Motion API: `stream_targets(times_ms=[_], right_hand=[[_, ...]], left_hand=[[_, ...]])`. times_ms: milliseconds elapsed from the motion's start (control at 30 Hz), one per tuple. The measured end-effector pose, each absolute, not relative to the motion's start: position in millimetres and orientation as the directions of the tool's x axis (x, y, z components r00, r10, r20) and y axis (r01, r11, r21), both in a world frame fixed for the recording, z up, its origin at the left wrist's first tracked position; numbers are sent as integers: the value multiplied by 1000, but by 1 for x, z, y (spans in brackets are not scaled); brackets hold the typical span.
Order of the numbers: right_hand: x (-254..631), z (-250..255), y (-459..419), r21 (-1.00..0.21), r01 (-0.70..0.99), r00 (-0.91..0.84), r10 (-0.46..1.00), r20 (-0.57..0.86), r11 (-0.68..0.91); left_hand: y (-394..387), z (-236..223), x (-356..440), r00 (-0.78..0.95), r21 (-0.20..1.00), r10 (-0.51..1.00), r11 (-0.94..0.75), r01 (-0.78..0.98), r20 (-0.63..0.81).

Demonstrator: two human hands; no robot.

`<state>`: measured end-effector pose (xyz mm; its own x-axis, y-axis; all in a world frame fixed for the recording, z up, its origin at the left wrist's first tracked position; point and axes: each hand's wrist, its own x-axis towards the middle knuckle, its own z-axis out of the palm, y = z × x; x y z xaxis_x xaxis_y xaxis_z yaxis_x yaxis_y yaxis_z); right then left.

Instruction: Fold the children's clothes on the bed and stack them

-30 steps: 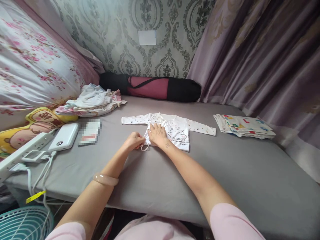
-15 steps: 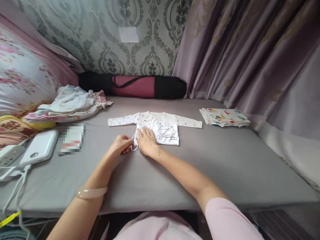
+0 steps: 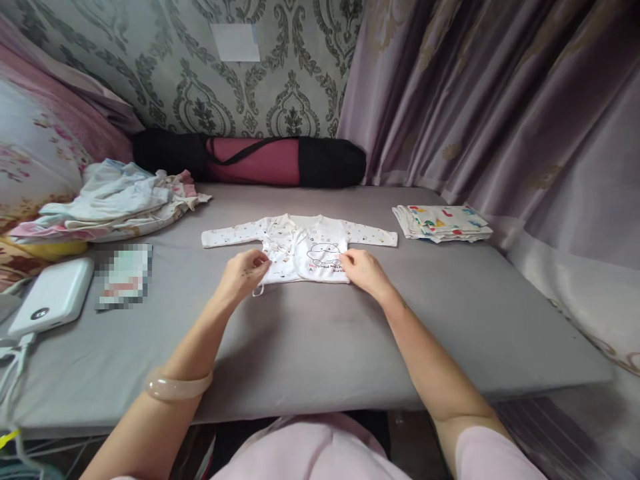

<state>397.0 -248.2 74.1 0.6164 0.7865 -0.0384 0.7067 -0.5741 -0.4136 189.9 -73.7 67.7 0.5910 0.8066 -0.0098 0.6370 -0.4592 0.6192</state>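
A small white baby shirt with a cartoon print lies spread flat, both sleeves stretched out sideways. My left hand is at its left side edge, thumb and fingers pinched on the fabric. On the opposite edge my right hand pinches the cloth beside the printed figure. A thin tie string loops out below the lower left corner, near my left hand. The fingertips of both hands are partly hidden.
Folded printed cloths lie to the right. A pile of baby clothes, a blurred packet and a white power bank with cables are at left. Along the wall rests a long black and maroon bag.
My right hand has moved off the shirt's left front to its right edge. My left hand has shifted up slightly along the left edge. The camera view has moved a little.
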Motion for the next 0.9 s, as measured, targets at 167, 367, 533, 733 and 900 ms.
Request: stream_targets(times_ms=[167,367,533,733,900], right_hand=[[418,53,-255,-299,626,717,682,-141,-720],[408,49,-256,-358,612,684,699,-207,-705],[407,51,-255,-405,595,684,702,-197,-694],[410,53,-259,-438,557,693,686,-223,-705],[414,52,-262,-404,582,669,698,-255,-705]], left_hand=[[-87,59,228,644,464,752,-525,714,-141],[-91,34,243,624,362,779,-565,741,-60],[-94,33,245,600,400,798,-531,747,-63],[-93,41,242,539,455,834,-437,776,-116],[-94,36,241,551,367,829,-484,794,-98]])
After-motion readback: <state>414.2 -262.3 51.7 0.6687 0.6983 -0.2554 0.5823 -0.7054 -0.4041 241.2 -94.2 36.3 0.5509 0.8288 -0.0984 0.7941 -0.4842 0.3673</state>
